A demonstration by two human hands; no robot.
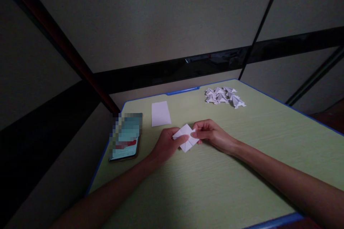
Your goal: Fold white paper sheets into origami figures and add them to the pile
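A small white folded paper (186, 145), roughly diamond-shaped with crease lines, is held between my two hands above the table. My left hand (167, 143) pinches its left side, thumb lying across the front and fingers behind. On the other side, my right hand (211, 132) grips the right corner between thumb and fingers. The fingers behind the paper are partly hidden. Beyond my left hand lies a flat white sheet of paper (160, 113).
The green table (231, 182) has a blue rim. Several folded white paper figures (221, 97) sit grouped at the far right. A phone (126, 137) with a lit, partly blurred screen lies at the left edge. Behind the table stand grey panels (172, 18) with a black band.
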